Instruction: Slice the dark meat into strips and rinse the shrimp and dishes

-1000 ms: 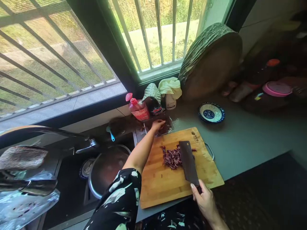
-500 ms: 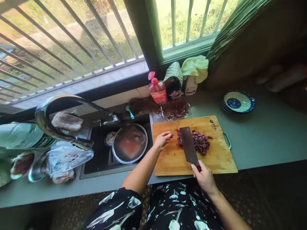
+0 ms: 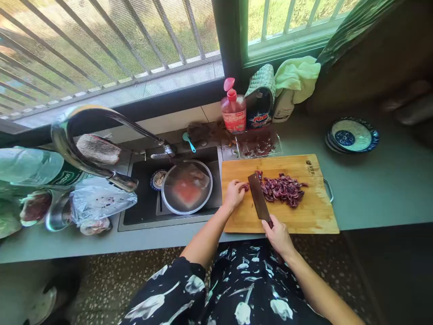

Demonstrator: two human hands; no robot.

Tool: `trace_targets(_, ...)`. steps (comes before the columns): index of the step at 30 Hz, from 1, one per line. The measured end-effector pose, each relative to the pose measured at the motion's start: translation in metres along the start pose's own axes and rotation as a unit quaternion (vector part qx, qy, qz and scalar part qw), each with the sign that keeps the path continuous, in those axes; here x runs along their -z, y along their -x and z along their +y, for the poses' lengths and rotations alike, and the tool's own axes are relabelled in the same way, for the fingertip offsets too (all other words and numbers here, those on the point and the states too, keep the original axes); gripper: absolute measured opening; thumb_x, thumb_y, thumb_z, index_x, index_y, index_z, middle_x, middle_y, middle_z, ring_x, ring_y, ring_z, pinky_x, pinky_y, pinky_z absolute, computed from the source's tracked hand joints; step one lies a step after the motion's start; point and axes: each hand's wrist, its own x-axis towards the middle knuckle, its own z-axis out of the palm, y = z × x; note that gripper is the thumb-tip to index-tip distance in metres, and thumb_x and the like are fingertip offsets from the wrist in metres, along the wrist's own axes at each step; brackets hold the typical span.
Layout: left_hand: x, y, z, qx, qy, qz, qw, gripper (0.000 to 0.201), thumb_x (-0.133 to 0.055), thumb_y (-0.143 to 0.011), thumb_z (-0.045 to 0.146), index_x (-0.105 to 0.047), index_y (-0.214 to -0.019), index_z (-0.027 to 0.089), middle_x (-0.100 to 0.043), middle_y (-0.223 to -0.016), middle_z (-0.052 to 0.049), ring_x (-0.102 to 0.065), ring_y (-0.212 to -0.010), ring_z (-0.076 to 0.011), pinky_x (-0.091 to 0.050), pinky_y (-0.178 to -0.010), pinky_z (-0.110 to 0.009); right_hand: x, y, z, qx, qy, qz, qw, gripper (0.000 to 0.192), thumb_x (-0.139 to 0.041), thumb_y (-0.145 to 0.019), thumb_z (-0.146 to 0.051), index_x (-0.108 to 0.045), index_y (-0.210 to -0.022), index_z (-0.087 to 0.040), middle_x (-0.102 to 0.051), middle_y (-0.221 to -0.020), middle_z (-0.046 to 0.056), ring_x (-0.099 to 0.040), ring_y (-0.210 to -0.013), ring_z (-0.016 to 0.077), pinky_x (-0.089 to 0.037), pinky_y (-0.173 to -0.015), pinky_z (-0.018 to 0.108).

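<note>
A bamboo cutting board (image 3: 304, 216) lies on the grey counter with a pile of dark purple-red sliced pieces (image 3: 282, 188) on it. My right hand (image 3: 278, 233) grips the handle of a cleaver (image 3: 257, 200) whose blade stands on the board at the left edge of the pile. My left hand (image 3: 234, 193) rests on the board just left of the blade, fingertips pinching a small purple piece against it.
A sink (image 3: 142, 212) with a steel bowl (image 3: 186, 187) lies left of the board, under a curved tap (image 3: 84, 149). Soap bottle (image 3: 233, 110), detergent and cloth stand by the window. A clear tray (image 3: 259, 144) sits behind the board, a blue-patterned plate (image 3: 352, 135) at right, bags at left.
My left hand came back from the tray behind the board with a piece and set it beside the blade. The cleaver shifted to the pile's left edge. My view swung left and down.
</note>
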Motion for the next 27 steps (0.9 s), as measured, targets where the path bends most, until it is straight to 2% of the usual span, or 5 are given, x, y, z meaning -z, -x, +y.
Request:
trace_targets(3, -0.001, -0.006, 0.001, -0.033, -0.026, -0.067, 0.997, 0.017, -0.056, -0.071, 0.018, -0.064, -0.086, 0.020, -0.059, -0.086, -0.004, -0.053, -0.085, -0.0159, -0.041, -0.080, -0.028, 0.002, 0.001, 0.001, -0.004, 0.001, 0.004, 1.000, 0.026, -0.037, -0.082, -0.041, -0.050, -0.077, -0.018, -0.052, -0.053, 0.000, -0.048, -0.051, 0.0130, -0.033, -0.051, 0.022)
trace_targets(10, -0.006, 0.002, 0.003, 0.151, 0.081, -0.084, 0.982, 0.012, -0.056, -0.072, 0.025, -0.065, -0.074, 0.017, -0.060, -0.065, -0.002, -0.052, -0.059, -0.0122, -0.040, -0.061, -0.023, 0.007, 0.007, 0.003, 0.012, -0.007, 0.009, 1.000, 0.028, -0.036, -0.083, -0.041, -0.048, -0.073, -0.018, -0.050, -0.053, -0.001, -0.046, -0.050, 0.0120, -0.033, -0.051, 0.022)
trace_targets(14, -0.004, 0.013, 0.005, 0.074, 0.067, -0.024, 0.995, 0.016, -0.054, -0.074, 0.023, -0.066, -0.086, 0.021, -0.058, -0.078, -0.003, -0.053, -0.068, -0.0124, -0.041, -0.070, -0.025, 0.008, 0.008, 0.005, 0.027, 0.013, 0.013, 0.999, 0.028, -0.035, -0.083, -0.040, -0.049, -0.074, -0.018, -0.051, -0.055, 0.000, -0.046, -0.051, 0.0122, -0.032, -0.051, 0.022)
trace_targets(19, -0.008, 0.019, 0.005, -0.036, 0.077, -0.056, 0.995, 0.015, -0.057, -0.074, 0.023, -0.066, -0.086, 0.023, -0.060, -0.093, -0.006, -0.053, -0.088, -0.0175, -0.039, -0.084, -0.031, 0.009, 0.009, 0.004, 0.049, 0.058, 0.019, 0.997, 0.027, -0.034, -0.084, -0.038, -0.051, -0.079, -0.017, -0.053, -0.061, 0.002, -0.049, -0.057, 0.0133, -0.033, -0.054, 0.023)
trace_targets(27, -0.018, 0.022, -0.004, -0.067, 0.102, -0.058, 0.991, 0.020, -0.050, -0.080, 0.029, -0.065, -0.092, 0.024, -0.062, -0.099, -0.006, -0.051, -0.094, -0.0190, -0.038, -0.087, -0.034, 0.004, 0.004, 0.004, 0.056, 0.082, 0.016, 0.995, 0.025, -0.034, -0.084, -0.035, -0.052, -0.083, -0.017, -0.057, -0.064, 0.003, -0.052, -0.058, 0.0140, -0.034, -0.055, 0.022)
